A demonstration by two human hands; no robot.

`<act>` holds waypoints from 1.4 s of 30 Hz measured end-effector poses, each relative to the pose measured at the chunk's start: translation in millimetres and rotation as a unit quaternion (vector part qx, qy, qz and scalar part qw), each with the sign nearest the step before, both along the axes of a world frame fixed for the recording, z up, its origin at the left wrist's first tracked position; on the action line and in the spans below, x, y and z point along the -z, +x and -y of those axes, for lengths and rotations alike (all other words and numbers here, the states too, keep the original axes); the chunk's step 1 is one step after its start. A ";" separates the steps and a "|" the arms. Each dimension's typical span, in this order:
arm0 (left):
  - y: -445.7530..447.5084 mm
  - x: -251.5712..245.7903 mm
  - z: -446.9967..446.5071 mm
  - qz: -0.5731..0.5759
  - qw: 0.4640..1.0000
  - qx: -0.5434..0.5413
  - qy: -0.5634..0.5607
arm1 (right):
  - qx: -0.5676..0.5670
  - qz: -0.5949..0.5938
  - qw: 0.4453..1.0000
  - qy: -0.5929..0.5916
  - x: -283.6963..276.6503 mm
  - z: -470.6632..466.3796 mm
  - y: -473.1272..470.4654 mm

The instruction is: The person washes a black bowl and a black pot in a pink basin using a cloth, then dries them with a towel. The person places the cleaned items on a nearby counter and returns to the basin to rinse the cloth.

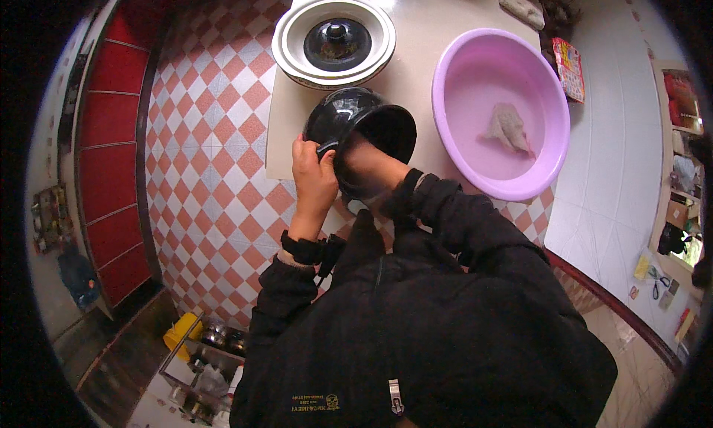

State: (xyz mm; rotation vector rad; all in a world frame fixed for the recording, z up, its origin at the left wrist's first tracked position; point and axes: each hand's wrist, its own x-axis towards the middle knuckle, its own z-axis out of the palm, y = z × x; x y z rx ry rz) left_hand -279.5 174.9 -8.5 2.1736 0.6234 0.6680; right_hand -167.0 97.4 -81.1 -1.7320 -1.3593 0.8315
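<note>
A glossy black pot (334, 113) is tilted on its side near the front edge of the pale table. My left hand (315, 169) grips its left side, thumb near the rim. My right hand (367, 161) reaches inside the pot; its fingers are blurred and in shadow, so whether they hold something is hidden. Beyond the pot stands a pale bowl (284, 44) with a dark, knobbed lid (338, 44) lying in it. On the right is a purple plastic basin (440, 94) of water, with a greyish cloth (507, 127) in it.
The pale table (418, 49) extends away from me. A printed packet (568, 70) and a light cloth (521, 7) lie beyond the basin at the right. A shelf rack (181, 344) with metal ware and a yellow container (182, 333) stands at the lower left, on the checkered floor's side.
</note>
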 end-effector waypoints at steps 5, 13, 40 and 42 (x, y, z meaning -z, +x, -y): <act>-4.9 -5.6 6.5 -0.049 0.998 0.010 -0.046 | 0.073 0.216 0.972 -0.054 31.7 -5.5 8.3; -5.9 0.8 11.5 -0.023 0.999 -0.004 -0.029 | 0.007 0.223 0.948 -0.227 43.9 18.9 -0.8; -4.5 -2.6 24.5 -0.015 1.000 -0.006 0.014 | -0.107 0.391 0.871 -0.276 7.4 48.2 19.0; -4.7 -1.6 23.6 -0.018 0.999 -0.009 0.034 | -0.011 0.475 0.854 -0.215 8.2 44.3 25.0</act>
